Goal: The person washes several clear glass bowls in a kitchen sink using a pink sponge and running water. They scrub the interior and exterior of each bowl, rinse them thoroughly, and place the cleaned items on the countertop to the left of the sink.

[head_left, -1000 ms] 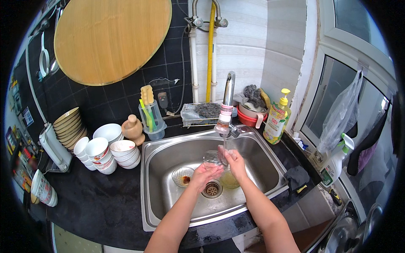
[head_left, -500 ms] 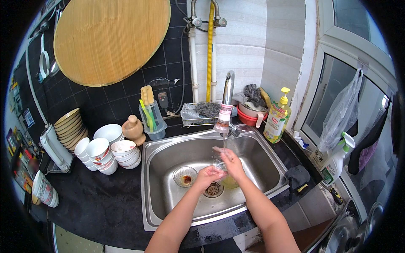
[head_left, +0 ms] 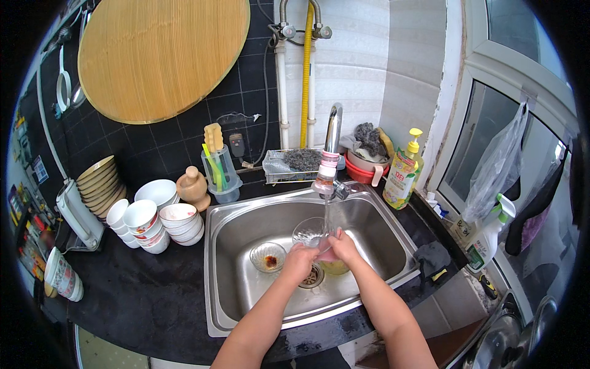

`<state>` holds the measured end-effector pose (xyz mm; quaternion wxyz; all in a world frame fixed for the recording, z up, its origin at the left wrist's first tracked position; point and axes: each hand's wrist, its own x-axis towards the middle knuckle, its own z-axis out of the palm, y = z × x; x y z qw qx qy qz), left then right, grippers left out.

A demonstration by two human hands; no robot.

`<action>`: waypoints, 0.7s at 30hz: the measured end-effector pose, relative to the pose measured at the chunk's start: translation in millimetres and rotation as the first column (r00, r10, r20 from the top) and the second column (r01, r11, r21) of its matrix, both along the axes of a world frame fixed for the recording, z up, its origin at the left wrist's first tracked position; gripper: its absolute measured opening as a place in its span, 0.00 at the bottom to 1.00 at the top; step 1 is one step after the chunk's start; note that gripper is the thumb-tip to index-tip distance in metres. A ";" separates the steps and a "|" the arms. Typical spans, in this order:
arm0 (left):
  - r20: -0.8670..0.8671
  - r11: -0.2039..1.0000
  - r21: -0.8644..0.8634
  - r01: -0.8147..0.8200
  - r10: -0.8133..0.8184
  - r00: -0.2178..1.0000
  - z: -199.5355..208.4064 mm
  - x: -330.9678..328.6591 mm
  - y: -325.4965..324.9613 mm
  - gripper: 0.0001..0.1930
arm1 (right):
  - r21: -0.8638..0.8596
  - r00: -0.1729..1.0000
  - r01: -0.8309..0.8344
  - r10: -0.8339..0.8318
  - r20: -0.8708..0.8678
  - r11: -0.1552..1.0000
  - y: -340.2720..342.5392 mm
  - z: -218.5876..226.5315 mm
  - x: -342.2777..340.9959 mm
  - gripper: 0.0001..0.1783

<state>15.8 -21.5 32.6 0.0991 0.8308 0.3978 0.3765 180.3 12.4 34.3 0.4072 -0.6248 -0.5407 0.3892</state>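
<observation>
Under the running faucet (head_left: 324, 178), a clear glass bowl (head_left: 305, 229) is tilted in the stream, held between my two hands. My left hand (head_left: 299, 262) grips its near left side, and my right hand (head_left: 343, 246) closes on its right side. Something pinkish shows between my fingers, too small to make out. A second glass bowl (head_left: 267, 258) with brown residue rests on the sink floor to the left. Beneath my right hand, a yellowish-green bowl (head_left: 335, 268) is partly hidden next to the drain (head_left: 314, 278).
The steel sink (head_left: 230, 230) is set in a black counter. Stacked white bowls (head_left: 141, 215), a wooden mortar (head_left: 193, 188) and a utensil holder (head_left: 224, 178) stand left. A soap bottle (head_left: 401, 172) and red basin (head_left: 359, 172) stand behind right; a spray bottle (head_left: 488, 237) is farther right.
The glass bowl has turned and its wide rim now shows further away, under the stream. My right hand has moved slightly lower and to the right; my left hand has shifted slightly.
</observation>
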 end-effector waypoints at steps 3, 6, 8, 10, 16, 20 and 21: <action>0.047 0.994 0.099 0.039 -0.043 0.998 1.6 2.3 1.9 0.03 | -0.009 0.965 0.061 -0.056 0.257 0.998 1.7 3.3 5.9 0.16; 0.163 1.000 0.024 -0.007 0.003 0.987 2.8 3.9 -3.1 0.04 | -0.046 0.878 0.127 -0.091 0.469 0.991 -7.9 24.6 8.4 0.16; 0.258 0.990 -0.139 -0.010 0.046 0.965 -4.7 0.6 2.7 0.06 | -0.045 0.798 0.168 -0.109 0.593 0.985 -8.5 27.4 14.5 0.16; 0.301 0.947 -0.261 -0.186 0.263 0.917 -14.1 -5.7 8.3 0.06 | -0.083 0.740 0.190 -0.087 0.667 0.978 -11.8 33.8 23.4 0.15; 0.105 0.466 -0.522 -0.714 0.866 0.488 -38.8 -38.1 18.4 0.15 | -0.286 0.606 0.252 0.080 0.792 0.925 -7.4 26.6 39.6 0.14; -0.038 0.045 -0.722 -0.690 0.994 0.104 -62.6 -59.3 25.2 0.28 | -0.352 0.584 0.263 0.142 0.799 0.898 -0.4 17.3 45.3 0.18; -0.086 -0.035 -0.803 -0.596 0.995 0.058 -74.1 -64.6 28.7 0.31 | -0.362 0.564 0.269 0.158 0.811 0.893 1.0 16.2 45.0 0.20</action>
